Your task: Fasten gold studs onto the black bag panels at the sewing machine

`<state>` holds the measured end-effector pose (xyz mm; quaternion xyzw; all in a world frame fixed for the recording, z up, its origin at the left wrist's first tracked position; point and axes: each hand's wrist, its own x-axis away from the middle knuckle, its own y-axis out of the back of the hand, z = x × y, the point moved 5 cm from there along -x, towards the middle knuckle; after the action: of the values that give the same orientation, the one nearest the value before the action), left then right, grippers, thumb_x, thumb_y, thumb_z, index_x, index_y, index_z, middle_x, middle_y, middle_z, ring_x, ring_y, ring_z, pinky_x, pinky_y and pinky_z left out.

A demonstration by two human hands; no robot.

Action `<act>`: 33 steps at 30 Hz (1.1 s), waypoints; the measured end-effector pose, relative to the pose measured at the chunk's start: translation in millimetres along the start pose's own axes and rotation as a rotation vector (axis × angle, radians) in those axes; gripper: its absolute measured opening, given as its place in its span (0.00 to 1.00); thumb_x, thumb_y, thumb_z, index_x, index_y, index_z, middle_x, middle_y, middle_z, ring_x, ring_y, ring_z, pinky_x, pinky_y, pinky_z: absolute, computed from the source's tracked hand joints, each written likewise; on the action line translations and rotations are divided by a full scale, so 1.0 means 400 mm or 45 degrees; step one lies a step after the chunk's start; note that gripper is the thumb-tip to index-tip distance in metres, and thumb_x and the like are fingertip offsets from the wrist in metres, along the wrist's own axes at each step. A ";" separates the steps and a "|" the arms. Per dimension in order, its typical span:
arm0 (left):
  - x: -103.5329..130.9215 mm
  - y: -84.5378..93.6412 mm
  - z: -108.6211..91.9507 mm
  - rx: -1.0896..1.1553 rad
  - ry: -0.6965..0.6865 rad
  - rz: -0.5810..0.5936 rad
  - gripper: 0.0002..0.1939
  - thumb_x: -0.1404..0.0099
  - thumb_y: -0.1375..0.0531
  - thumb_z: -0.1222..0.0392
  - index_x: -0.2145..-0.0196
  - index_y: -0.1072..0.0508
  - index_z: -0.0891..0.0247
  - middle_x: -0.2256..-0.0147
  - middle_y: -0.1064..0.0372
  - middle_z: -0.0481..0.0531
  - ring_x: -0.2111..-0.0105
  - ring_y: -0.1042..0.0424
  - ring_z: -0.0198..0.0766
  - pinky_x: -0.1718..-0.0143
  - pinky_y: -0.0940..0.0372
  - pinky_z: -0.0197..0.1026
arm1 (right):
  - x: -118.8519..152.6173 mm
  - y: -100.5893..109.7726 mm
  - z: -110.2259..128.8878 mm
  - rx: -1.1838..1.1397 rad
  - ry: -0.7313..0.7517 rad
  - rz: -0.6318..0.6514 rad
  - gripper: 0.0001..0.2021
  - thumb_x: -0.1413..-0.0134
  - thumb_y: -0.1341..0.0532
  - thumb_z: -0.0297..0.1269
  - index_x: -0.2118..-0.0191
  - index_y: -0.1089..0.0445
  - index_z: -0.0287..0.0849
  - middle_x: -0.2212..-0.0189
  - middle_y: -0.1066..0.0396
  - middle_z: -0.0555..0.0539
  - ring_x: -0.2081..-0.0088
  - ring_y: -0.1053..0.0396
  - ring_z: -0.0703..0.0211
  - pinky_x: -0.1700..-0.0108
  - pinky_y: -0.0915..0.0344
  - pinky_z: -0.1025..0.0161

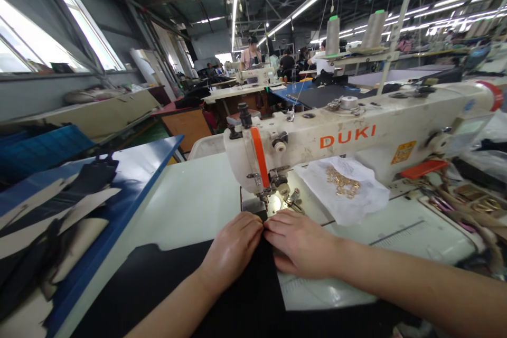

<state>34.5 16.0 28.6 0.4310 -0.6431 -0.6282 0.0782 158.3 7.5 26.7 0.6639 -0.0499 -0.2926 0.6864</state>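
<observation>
Black fabric (174,269) lies across the front of the pale sewing table, and a narrow part of it reaches under the needle area of a white sewing machine (301,142). My left hand (233,243) is closed on the fabric just in front of the presser foot (267,200). Close beside it, my right hand (301,240) pinches the same fabric near its right edge. The fingertips of both hands almost meet. What exactly lies between them is hidden by the fingers.
White paper (343,190) with small gold metal pieces (343,182) lies under the machine arm. A blue table (146,169) at left carries dark and beige cut pieces. Thread cones (333,37) stand behind the machine. Clutter with gold rings (486,204) sits at right. People work farther back.
</observation>
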 end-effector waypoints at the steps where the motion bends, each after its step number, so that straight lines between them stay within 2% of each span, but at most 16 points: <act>1: 0.000 0.001 0.000 -0.010 -0.003 -0.006 0.07 0.33 0.49 0.68 0.65 0.31 0.64 0.67 0.30 0.52 0.66 0.31 0.38 0.62 0.31 0.42 | 0.000 0.000 0.001 -0.003 -0.002 0.004 0.12 0.46 0.43 0.39 0.61 0.31 0.36 0.63 0.31 0.42 0.58 0.38 0.53 0.48 0.43 0.58; 5: 0.011 0.010 -0.005 -0.067 -0.046 -0.041 0.09 0.33 0.50 0.67 0.62 0.31 0.64 0.65 0.28 0.53 0.63 0.29 0.38 0.59 0.29 0.42 | -0.001 0.003 0.002 -0.019 -0.017 0.013 0.11 0.47 0.42 0.38 0.61 0.30 0.36 0.63 0.31 0.43 0.58 0.37 0.53 0.47 0.43 0.59; 12: 0.050 0.016 -0.019 -0.261 -0.055 0.054 0.16 0.32 0.53 0.67 0.50 0.34 0.67 0.53 0.29 0.58 0.52 0.30 0.41 0.51 0.31 0.45 | -0.003 0.006 0.001 -0.004 0.004 0.023 0.10 0.48 0.41 0.39 0.64 0.30 0.37 0.65 0.31 0.43 0.59 0.36 0.53 0.46 0.44 0.58; 17: 0.047 0.013 -0.028 -0.317 -0.052 0.115 0.16 0.33 0.53 0.68 0.51 0.32 0.67 0.52 0.29 0.58 0.52 0.31 0.41 0.49 0.32 0.45 | -0.003 0.008 0.001 -0.014 -0.007 0.017 0.10 0.48 0.41 0.38 0.64 0.30 0.37 0.64 0.30 0.43 0.59 0.36 0.55 0.45 0.44 0.58; 23: 0.042 0.014 -0.025 -0.264 -0.025 0.099 0.16 0.34 0.52 0.68 0.51 0.32 0.66 0.53 0.29 0.58 0.53 0.30 0.41 0.50 0.32 0.45 | 0.002 0.002 0.007 0.008 -0.034 0.002 0.11 0.46 0.41 0.38 0.61 0.30 0.36 0.61 0.30 0.42 0.56 0.36 0.54 0.45 0.43 0.57; 28: 0.047 0.015 -0.021 -0.216 -0.004 0.079 0.16 0.34 0.51 0.68 0.51 0.32 0.66 0.54 0.29 0.57 0.52 0.30 0.41 0.50 0.32 0.45 | 0.014 -0.008 0.034 0.133 0.128 -0.085 0.08 0.40 0.46 0.31 0.60 0.31 0.36 0.60 0.29 0.42 0.56 0.36 0.55 0.47 0.41 0.58; 33: 0.042 0.006 -0.013 -0.239 -0.027 0.076 0.16 0.34 0.51 0.67 0.51 0.32 0.67 0.53 0.29 0.58 0.52 0.30 0.42 0.50 0.31 0.46 | 0.014 -0.016 0.028 0.182 0.177 -0.029 0.07 0.39 0.47 0.29 0.61 0.32 0.37 0.60 0.29 0.43 0.57 0.35 0.55 0.50 0.39 0.58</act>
<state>26.4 0.6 24.5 0.3958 -0.5946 -0.6876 0.1302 155.7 -4.6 20.0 0.7303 -0.0155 -0.2493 0.6359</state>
